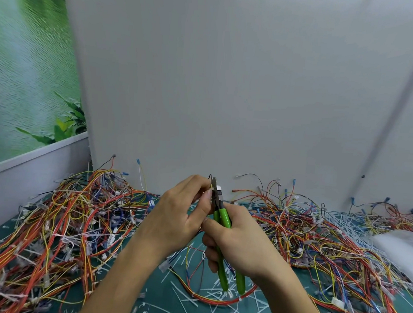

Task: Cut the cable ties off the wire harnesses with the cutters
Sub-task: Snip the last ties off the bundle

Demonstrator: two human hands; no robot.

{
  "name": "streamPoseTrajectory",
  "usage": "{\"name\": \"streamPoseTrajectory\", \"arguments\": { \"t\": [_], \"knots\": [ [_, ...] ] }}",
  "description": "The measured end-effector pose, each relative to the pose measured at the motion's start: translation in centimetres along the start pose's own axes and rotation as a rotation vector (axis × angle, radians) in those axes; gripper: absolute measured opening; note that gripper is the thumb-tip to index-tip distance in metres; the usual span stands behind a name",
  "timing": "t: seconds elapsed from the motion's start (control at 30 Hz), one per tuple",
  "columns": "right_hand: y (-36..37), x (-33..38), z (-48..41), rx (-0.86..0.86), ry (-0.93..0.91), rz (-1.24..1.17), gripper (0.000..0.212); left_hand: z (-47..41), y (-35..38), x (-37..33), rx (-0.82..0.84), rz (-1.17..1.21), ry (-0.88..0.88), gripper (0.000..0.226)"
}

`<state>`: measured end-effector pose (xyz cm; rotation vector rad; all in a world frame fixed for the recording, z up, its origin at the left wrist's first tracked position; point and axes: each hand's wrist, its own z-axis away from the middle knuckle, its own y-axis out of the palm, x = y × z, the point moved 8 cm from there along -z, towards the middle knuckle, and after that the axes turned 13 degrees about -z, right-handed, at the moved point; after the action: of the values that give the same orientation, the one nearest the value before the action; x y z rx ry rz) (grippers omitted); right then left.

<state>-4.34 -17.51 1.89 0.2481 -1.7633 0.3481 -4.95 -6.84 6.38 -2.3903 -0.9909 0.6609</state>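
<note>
1. Holding both hands above the middle of the desk [163, 297], the person has them over the gap between two heaps of harnesses.
2. The desk's far edge meets a grey wall [230, 84]. Its left edge runs along a low white ledge [37, 154] under a green poster [23, 70].
3. The left pile [61, 219] reaches from the ledge almost to the left forearm. The right pile [328, 250] spreads to the right border of the view, where a white sheet [402, 245] lies on it.
4. The only open room is the green strip between the piles, in front of and under the hands. It is littered with loose white ties [183, 299], and a red wire loop crosses it.
5. The left hand [179, 218] is raised with its fingers curled. Thumb and forefinger pinch a thin harness [210, 179] just beside the cutter tip, and the wires hang below the hand.
6. The right hand [241, 244] grips the cutters [224, 218], fingers wrapped round the green handles, which stand slightly apart at their lower ends.
7. The cutters point up and away, with the blades nearly together at the pinched wires. A small white piece sits against the blades; I cannot tell whether it is a tie.
8. The two hands touch at the thumbs.
</note>
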Motion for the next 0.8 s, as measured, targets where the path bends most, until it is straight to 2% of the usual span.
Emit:
{"name": "streamPoseTrajectory", "arguments": {
  "t": [0.17, 0.27, 0.37, 0.47, 0.6, 0.73, 0.8],
  "knots": [
    [0.28, 0.12, 0.17, 0.023, 0.033, -0.032, 0.008, 0.0, 0.02, -0.04, 0.002, 0.0, 0.004, 0.009],
    [0.29, 0.15, 0.15, 0.029, 0.055, -0.033, 0.015, 0.0, 0.07, -0.02, 0.007, 0.0, 0.007, 0.008],
    [0.24, 0.18, 0.22, 0.027, 0.049, -0.069, 0.011, 0.0, -0.06, -0.12, -0.004, 0.007, 0.013, 0.008],
    [0.25, 0.41, 0.3, 0.011, 0.034, -0.099, 0.018, 0.02, -0.21, -0.24, -0.019, 0.019, 0.017, 0.008],
    [0.24, 0.58, 0.35, 0.012, 0.02, -0.082, 0.019, 0.06, -0.22, -0.25, -0.028, 0.024, 0.022, 0.009],
    [0.32, 0.16, 0.21, 0.016, 0.049, -0.04, 0.01, 0.11, -0.04, -0.04, -0.026, 0.033, 0.011, 0.008],
    [0.06, -0.04, 0.17, 0.002, 0.07, 0.013, 0.015, 0.18, 0.17, -0.01, -0.013, 0.043, 0.012, 0.008]
  ]
}}
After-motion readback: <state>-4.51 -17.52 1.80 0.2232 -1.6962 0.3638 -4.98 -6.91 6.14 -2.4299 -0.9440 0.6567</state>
